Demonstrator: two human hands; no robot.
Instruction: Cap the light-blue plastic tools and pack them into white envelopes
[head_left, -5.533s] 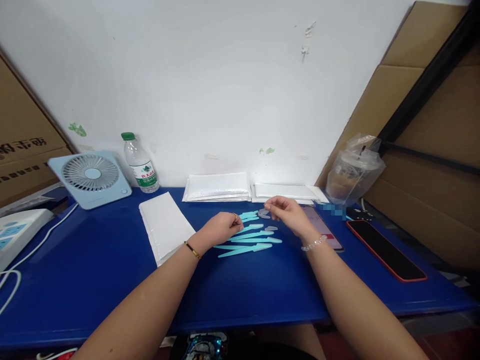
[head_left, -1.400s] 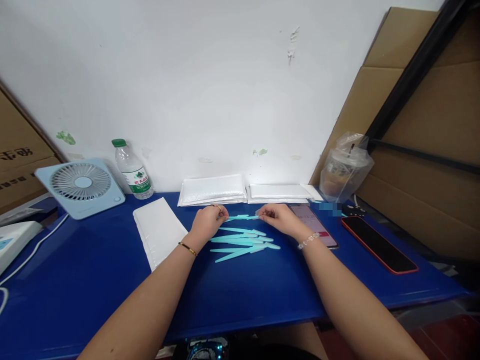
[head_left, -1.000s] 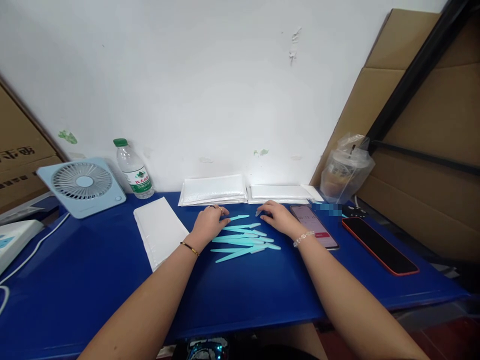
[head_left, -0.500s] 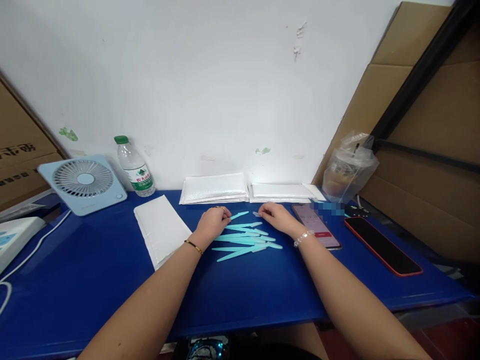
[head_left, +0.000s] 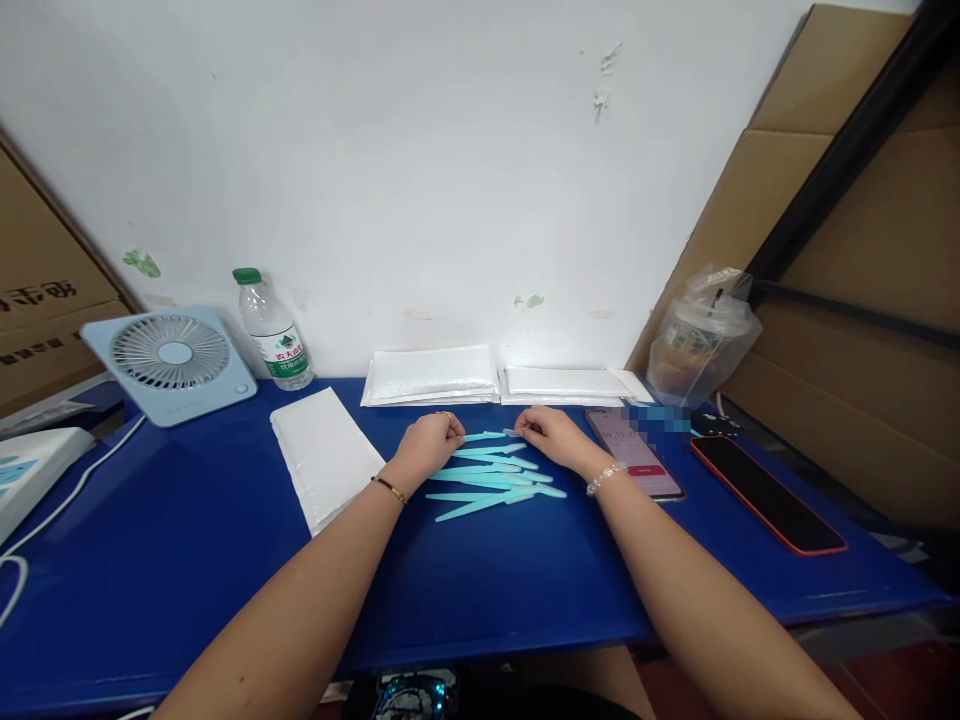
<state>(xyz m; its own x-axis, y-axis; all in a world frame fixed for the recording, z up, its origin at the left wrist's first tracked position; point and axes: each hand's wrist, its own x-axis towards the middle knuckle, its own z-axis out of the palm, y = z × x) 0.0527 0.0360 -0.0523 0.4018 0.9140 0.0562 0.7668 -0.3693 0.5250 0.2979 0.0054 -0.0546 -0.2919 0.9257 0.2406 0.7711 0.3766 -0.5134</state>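
Stick (head_left: pixel 484 437) in one pinch, clear piece (head_left: pixel 512 433) in the other

The turquoise stick lies level above the middle of the table (head_left: pixel 510 590), its left end between the thumb and fingertips of the left hand (head_left: pixel 429 445), which is closed in a pinch. The right hand (head_left: pixel 555 437), also pinched nearly closed, has hold of the clear piece at the stick's other end; whether the two touch is too small to tell.

Just below on the table, more sticks (head_left: pixel 472 508) lie overlapping in a loose fan. A white packet (head_left: pixel 328 455) lies left of the left hand. Beyond the hands, a thicker stack (head_left: pixel 433 375) and a flatter stack (head_left: pixel 566 382) of white packets sit by the wall (head_left: pixel 420 180).

To the right are a lit phone (head_left: pixel 641 460), a dark phone (head_left: pixel 769 495) with a red edge and a bagged cup (head_left: pixel 694 350). To the far left, a fan (head_left: pixel 176 353) leans back beside a green-capped bottle (head_left: pixel 275 335).
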